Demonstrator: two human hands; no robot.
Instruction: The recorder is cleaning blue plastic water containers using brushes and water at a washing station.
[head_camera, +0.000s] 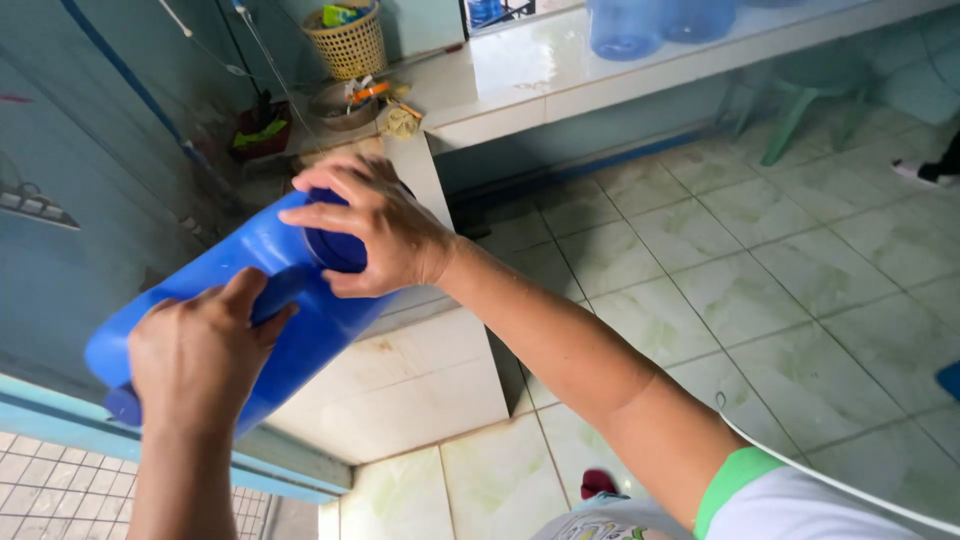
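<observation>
Both hands (200, 350) around tilted blue jug (270, 300); right (375, 235) over cap.

Left hand (200, 350) raised from the lower edge, forearm upright, fingers curled in a grip, thumb pointing up and right; right hand (375, 235) reaching in on a long, nearly straight arm, fingers spread and clasped

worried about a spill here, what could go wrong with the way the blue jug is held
1. The blue jug is tilted on its side in mid-air over the tiled ledge; if the cap comes free under the right hand, any contents could pour out.
2. The left hand alone grips the handle, so the jug might slip or swing.
3. A wet tiled floor could turn slippery.
</observation>
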